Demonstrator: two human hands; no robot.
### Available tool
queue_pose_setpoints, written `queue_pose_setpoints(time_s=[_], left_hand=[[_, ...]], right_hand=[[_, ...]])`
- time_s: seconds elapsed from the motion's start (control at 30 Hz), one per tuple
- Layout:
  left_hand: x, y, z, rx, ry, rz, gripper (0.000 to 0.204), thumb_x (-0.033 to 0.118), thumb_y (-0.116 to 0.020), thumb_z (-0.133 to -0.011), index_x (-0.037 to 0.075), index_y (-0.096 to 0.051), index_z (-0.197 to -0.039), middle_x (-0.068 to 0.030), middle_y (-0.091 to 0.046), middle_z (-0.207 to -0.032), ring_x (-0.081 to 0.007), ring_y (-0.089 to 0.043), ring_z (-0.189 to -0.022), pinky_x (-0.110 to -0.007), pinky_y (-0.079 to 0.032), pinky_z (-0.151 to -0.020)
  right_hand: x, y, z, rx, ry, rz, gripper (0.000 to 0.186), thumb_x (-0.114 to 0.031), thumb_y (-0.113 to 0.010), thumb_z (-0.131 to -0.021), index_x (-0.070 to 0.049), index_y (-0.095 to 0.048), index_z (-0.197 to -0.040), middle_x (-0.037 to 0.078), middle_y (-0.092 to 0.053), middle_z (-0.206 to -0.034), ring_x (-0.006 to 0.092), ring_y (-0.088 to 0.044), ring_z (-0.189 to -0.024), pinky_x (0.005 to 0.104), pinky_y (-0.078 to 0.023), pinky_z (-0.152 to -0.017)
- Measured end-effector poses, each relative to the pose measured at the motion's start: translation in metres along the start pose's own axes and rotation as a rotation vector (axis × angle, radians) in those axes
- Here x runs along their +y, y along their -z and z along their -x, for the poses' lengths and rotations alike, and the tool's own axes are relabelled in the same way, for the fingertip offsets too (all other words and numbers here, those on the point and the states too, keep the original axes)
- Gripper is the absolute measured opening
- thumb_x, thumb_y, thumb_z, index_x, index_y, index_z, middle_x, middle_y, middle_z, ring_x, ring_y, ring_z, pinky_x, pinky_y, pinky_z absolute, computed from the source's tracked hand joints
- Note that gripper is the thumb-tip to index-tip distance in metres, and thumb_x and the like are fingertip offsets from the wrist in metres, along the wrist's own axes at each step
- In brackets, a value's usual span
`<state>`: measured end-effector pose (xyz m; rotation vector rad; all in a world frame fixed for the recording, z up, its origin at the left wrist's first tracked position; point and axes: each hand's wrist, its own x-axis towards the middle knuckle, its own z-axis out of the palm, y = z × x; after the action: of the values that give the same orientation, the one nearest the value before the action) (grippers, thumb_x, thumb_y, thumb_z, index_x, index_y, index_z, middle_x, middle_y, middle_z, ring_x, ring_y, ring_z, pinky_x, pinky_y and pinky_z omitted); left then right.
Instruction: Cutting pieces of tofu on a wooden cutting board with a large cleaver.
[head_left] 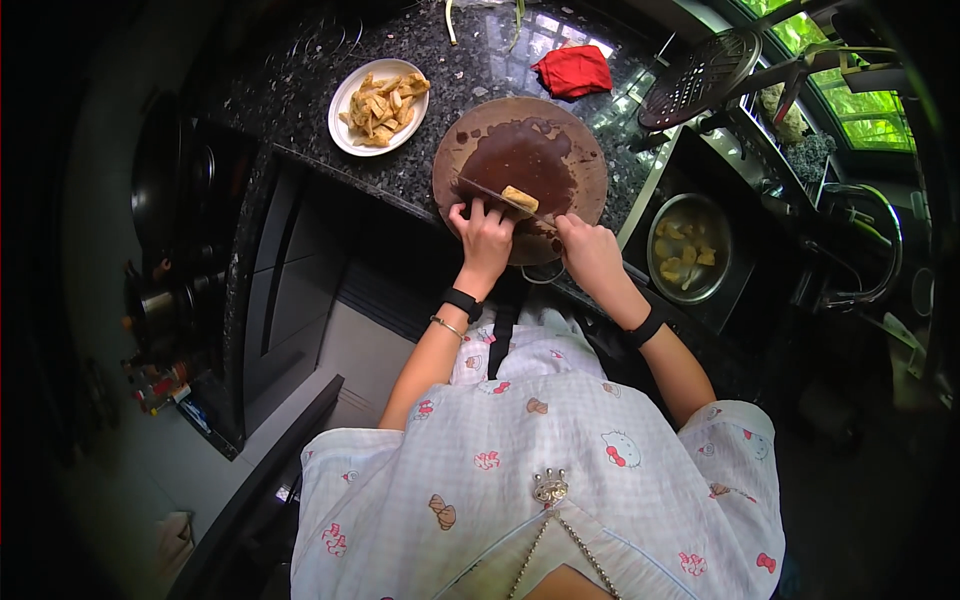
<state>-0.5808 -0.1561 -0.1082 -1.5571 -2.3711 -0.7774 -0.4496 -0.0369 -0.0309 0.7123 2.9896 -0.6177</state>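
Observation:
A kitchen knife (pixel 488 193) lies across the near half of a round brown chopping board (pixel 592 150), its blade pointing left. My right hand (pixel 592 255) grips its handle at the board's right near edge. Against the far side of the blade sits a golden-yellow food piece (pixel 520 198) that looks like fried tofu. My left hand (pixel 485 240) is on the near side of the blade, fingers bent down to the board; what they hold is hidden. The middle of the board is dark and wet. Beyond it to the left, an oval white plate (pixel 338 128) bears cut golden pieces (pixel 384 108).
A folded red cloth (pixel 573 72) lies behind the board on the black speckled counter (pixel 290 110). To the right, a metal bowl (pixel 690 294) with yellow pieces stands in the sink near the curved tap (pixel 895 225). A perforated dark round pan (pixel 700 80) leans at the back right.

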Motion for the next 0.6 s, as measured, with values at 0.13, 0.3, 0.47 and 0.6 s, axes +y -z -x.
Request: queue_pose_setpoints(time_s=[0.13, 0.3, 0.47, 0.6], left_hand=[[-0.002, -0.001, -0.001, -0.017, -0.03, -0.027, 0.015, 0.006, -0.055, -0.074, 0.008, -0.069, -0.079, -0.0066, -0.059, -0.072, -0.029, -0.051, -0.092, -0.054, -0.028, -0.087], [-0.002, -0.002, 0.001, 0.033, -0.043, -0.03, 0.016, 0.006, -0.055, -0.075, 0.01, -0.069, -0.081, -0.0059, -0.06, -0.074, -0.0273, -0.051, -0.092, -0.051, -0.029, -0.083], [-0.002, -0.003, 0.006, -0.035, 0.019, 0.009, 0.016, 0.009, -0.06, -0.076, 0.013, -0.071, -0.086, -0.0043, -0.064, -0.084, -0.0268, -0.051, -0.094, -0.046, -0.028, -0.081], [0.004, -0.002, 0.006, -0.031, 0.032, -0.018, 0.008, 0.01, -0.06, -0.077, 0.011, -0.067, -0.081, -0.0031, -0.062, -0.084, -0.0253, -0.051, -0.093, -0.046, -0.029, -0.081]], right_hand=[[0.002, 0.004, 0.005, 0.025, 0.015, 0.001, 0.016, -0.002, -0.058, -0.072, -0.003, -0.047, -0.084, 0.013, -0.057, -0.079, 0.0348, -0.06, -0.065, 0.0442, -0.047, -0.057], [0.006, 0.009, 0.008, -0.027, 0.074, 0.087, 0.01, -0.004, -0.053, -0.075, -0.003, -0.053, -0.085, 0.012, -0.059, -0.079, 0.0305, -0.063, -0.063, 0.0394, -0.05, -0.055], [0.006, -0.016, -0.007, -0.004, 0.064, 0.078, 0.012, -0.003, -0.055, -0.073, -0.004, -0.051, -0.085, 0.012, -0.058, -0.079, 0.0321, -0.062, -0.062, 0.0413, -0.049, -0.054], [0.006, -0.027, -0.027, 0.053, 0.109, 0.104, 0.008, -0.006, -0.054, -0.076, -0.004, -0.053, -0.083, 0.011, -0.059, -0.077, 0.0291, -0.063, -0.061, 0.0381, -0.051, -0.052]])
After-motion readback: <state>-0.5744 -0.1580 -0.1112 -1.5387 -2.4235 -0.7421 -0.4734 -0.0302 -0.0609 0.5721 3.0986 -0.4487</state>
